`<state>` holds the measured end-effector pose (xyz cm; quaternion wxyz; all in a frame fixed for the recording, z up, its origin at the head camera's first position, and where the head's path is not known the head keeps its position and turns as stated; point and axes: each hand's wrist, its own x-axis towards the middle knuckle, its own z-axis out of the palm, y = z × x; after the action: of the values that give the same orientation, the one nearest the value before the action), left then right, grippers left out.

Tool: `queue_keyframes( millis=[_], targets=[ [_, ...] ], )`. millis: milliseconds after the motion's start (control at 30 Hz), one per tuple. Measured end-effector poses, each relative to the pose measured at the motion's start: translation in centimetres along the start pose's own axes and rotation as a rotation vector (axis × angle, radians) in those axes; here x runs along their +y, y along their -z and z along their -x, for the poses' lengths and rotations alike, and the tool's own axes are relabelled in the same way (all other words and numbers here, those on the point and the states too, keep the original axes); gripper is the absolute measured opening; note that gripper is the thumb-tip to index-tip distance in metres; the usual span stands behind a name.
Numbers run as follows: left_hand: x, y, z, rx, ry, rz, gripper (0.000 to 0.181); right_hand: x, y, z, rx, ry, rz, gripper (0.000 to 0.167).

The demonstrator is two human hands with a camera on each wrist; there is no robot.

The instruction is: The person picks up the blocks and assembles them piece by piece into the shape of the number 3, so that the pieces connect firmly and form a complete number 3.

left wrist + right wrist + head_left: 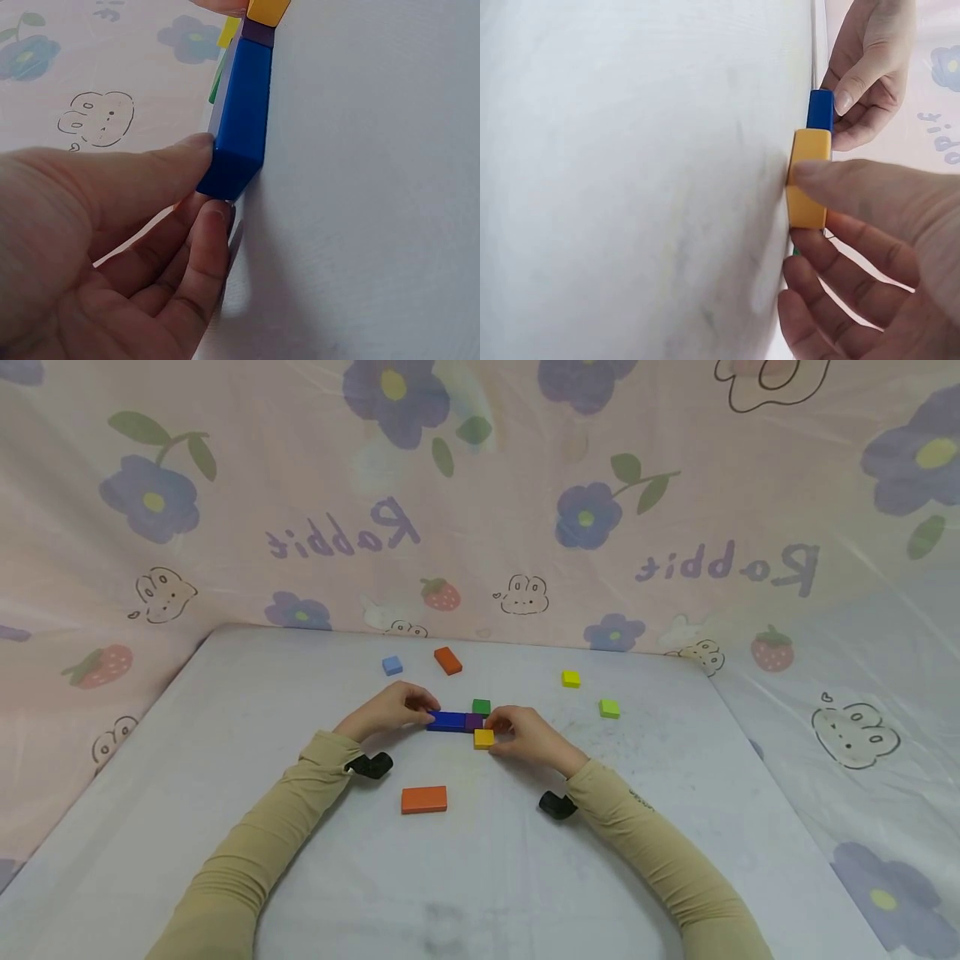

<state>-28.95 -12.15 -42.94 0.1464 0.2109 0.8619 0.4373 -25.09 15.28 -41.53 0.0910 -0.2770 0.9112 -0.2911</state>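
A long blue block [447, 721] lies on the table with a small purple block [474, 722] against its right end. My left hand [390, 706] holds the blue block's left end between thumb and fingers, seen close in the left wrist view. Just in front of the purple block sits an orange-yellow block [483, 740], slightly to the right. My right hand [534, 739] pinches that block, the thumb on its near face in the right wrist view. A green block [482, 706] stands behind the purple one.
Nearer the body lies an orange block [423, 800]. Behind the hands are a light blue block [392, 666] and another orange block [447, 661]. To the right lie a yellow block [571, 679] and a lime-green block [609, 708]. A printed curtain [465, 552] hangs behind the table.
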Motion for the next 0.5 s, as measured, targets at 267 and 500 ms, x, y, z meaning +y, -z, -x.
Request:
queue_keyframes(
  millis=[267, 500],
  targets=[
    [-0.09, -0.05, -0.04, -0.003, 0.01, 0.005, 0.022, 0.2, -0.18, -0.03, 0.005, -0.003, -0.001, 0.031],
    [-0.07, 0.04, -0.03, -0.001, 0.01, 0.011, 0.022, 0.09, 0.0, 0.11, 0.004, -0.011, -0.022, 0.032]
  ],
)
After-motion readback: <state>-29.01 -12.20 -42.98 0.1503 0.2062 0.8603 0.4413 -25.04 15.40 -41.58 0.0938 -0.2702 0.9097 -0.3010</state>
